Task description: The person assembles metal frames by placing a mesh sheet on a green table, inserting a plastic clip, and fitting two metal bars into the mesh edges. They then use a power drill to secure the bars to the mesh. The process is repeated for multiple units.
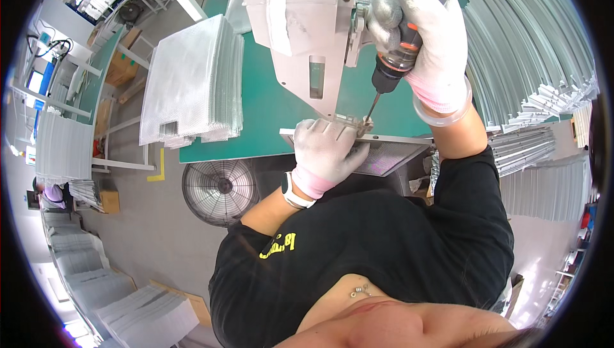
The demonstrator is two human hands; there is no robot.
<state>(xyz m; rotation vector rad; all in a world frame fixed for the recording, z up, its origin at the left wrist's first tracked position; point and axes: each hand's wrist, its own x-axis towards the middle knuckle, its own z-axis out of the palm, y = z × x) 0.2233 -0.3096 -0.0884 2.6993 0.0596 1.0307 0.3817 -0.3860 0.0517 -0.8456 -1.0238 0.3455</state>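
Note:
My right hand [441, 44], in a white glove with a pink cuff, grips a black, grey and orange cordless drill [398, 60]. The drill points down, and its long thin bit [372, 106] reaches a small metal fitting [358, 122] at the panel's edge. In a matching glove, my left hand [325, 150] is closed over the near edge of a white-framed mesh panel [400, 138], right beside the fitting. The panel stands tilted at the table's front edge, with part of it behind my hand. Whether the bit sits in a screw is too small to tell.
A large pale machine head [294, 15] rises from the green table [256, 111], its tapered end just above my left hand. Stacked mesh sheets [188, 83] lie at left. Long white profiles [531, 35] fill the right side. A round floor fan [220, 188] stands below the table edge.

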